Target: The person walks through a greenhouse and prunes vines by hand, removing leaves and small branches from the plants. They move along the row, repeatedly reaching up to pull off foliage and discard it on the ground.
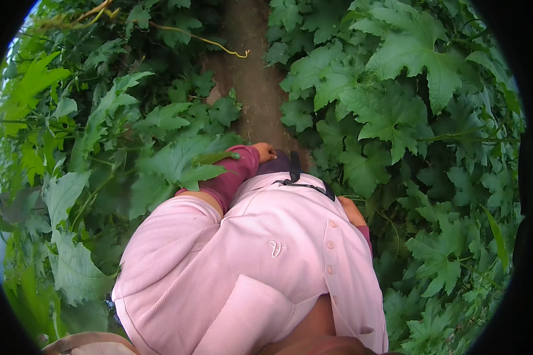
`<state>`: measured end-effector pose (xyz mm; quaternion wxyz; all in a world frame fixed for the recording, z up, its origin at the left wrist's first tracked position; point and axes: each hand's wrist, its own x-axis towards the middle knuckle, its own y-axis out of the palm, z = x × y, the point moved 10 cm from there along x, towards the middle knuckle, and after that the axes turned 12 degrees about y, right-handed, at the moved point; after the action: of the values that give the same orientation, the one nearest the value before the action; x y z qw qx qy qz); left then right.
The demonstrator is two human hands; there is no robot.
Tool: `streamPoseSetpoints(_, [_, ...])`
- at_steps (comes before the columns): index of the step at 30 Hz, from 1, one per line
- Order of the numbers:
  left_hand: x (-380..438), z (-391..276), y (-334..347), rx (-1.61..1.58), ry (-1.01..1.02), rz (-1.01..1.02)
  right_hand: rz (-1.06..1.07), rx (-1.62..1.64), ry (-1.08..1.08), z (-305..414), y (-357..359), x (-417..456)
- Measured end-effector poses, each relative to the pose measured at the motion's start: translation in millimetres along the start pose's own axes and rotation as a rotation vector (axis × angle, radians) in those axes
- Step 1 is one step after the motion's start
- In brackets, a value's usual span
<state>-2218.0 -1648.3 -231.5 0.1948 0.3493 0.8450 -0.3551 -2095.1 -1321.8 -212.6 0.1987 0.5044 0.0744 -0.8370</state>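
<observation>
My left hand (pixel 265 152) hangs in front of my dark trousers (pixel 273 164), its fingers curled inward and the palm hidden. A maroon sleeve (pixel 240 171) covers that forearm, and a broad lobed leaf (pixel 182 157) overlaps part of it. Down at my right side is my right hand (pixel 352 212), beside the hem of the pink button-up shirt (pixel 257 222). The shirt hides its fingers, so whether it holds anything cannot be seen. A black strap with a buckle (pixel 295 171) lies at my waist.
A bare soil path (pixel 257 93) runs ahead between dense leafy vines. Large lobed leaves (pixel 391 115) crowd the right side, and more foliage (pixel 102 115) presses in from the left. A thin yellowish tendril (pixel 213 43) reaches over the path.
</observation>
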Motion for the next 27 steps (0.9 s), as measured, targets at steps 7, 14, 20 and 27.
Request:
streamPoseSetpoints(7, [38,-11,-21,0.11,0.076,0.098,-0.021,0.094,-0.048,-7,-21,30])
streamPoseSetpoints(14, [85,-29,-67,0.17,0.191,0.349,-0.152,0.2,-0.08,58,-10,6])
streamPoseSetpoints(20, [59,-56,-134,-0.387,0.137,0.885,-0.286,0.221,-0.091,124,12,34])
streamPoseSetpoints(27, [107,-12,-239,-0.197,0.182,0.938,-0.229,0.354,-0.025,181,80,91])
